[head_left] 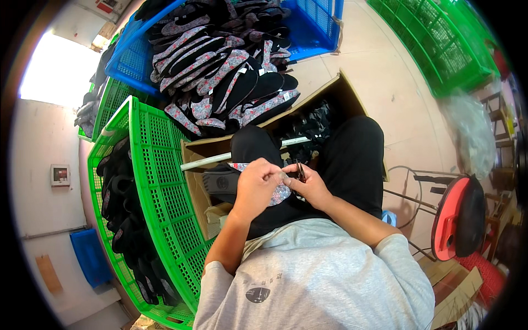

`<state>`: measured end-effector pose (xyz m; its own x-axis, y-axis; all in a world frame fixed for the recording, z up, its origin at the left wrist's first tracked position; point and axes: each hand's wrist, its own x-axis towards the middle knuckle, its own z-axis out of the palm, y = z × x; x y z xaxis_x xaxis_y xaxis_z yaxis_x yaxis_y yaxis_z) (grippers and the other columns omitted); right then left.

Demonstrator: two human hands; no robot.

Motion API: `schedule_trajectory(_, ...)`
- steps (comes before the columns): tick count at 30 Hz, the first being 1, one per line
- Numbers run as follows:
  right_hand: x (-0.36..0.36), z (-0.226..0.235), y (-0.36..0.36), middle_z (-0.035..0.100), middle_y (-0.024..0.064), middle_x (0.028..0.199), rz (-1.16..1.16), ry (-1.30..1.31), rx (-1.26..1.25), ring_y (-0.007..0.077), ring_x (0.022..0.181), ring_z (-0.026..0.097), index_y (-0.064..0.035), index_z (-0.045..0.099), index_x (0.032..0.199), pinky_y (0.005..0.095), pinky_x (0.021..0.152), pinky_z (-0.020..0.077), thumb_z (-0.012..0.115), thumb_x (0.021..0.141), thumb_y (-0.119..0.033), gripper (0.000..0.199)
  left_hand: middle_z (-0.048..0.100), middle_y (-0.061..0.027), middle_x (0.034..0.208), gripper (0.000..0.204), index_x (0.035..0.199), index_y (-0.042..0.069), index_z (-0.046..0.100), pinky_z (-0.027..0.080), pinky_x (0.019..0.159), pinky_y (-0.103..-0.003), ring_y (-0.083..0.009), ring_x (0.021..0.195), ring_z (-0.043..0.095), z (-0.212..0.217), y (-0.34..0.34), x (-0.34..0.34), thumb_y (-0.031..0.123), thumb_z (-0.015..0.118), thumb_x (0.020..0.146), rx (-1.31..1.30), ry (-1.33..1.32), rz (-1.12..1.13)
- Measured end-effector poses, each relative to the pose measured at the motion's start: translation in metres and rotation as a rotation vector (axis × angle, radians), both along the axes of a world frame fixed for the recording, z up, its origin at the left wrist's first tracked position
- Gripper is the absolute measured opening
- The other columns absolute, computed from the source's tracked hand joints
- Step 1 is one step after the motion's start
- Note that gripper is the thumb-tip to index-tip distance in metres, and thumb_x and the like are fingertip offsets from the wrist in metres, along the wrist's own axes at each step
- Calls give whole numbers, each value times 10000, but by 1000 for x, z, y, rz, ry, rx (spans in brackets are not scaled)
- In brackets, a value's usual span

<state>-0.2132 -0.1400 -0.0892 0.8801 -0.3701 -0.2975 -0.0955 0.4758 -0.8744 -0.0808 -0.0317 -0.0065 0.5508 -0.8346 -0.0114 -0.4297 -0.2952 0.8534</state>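
Note:
A cloth shoe [280, 194] with a red-and-grey floral upper lies across my lap, its dark sole [220, 182] facing up at the left. My left hand [256, 186] rests over it with thumb and fingers pinched together; whatever is between the fingertips is too small to make out. Close against those fingertips is my right hand [309, 187], closed around small dark scissors [300, 171] whose blades point away from me. Part of the shoe is hidden under both hands.
A cardboard box [352, 93] with dark items stands between my knees, a pale bar [206, 160] across it. Floral shoes [225, 71] heap beside a blue crate [313, 52]. Green crates [159, 187] flank my left; another [434, 44] stands far right. A red-and-black round seat [459, 219] is right.

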Motion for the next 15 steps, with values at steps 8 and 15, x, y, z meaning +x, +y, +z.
schedule_trajectory(8, 0, -4, -4, 623, -26, 926, -23, -85, 29, 23, 791, 536, -29, 599, 1150, 187, 709, 439, 676, 928, -137, 259, 555, -54, 759, 67, 810, -13, 643, 423, 602, -284, -159, 676, 541, -9, -25, 24, 26, 697, 816, -141, -417, -95)
schedule_trajectory(15, 10, 5, -4, 631, -10, 898, -55, -20, 86, 42, 779, 555, -20, 613, 1080, 204, 706, 455, 695, 908, -108, 210, 493, 25, 766, 88, 817, 2, 626, 376, 619, -234, -65, 695, 462, -23, -30, 33, 56, 668, 873, 37, 214, -54)
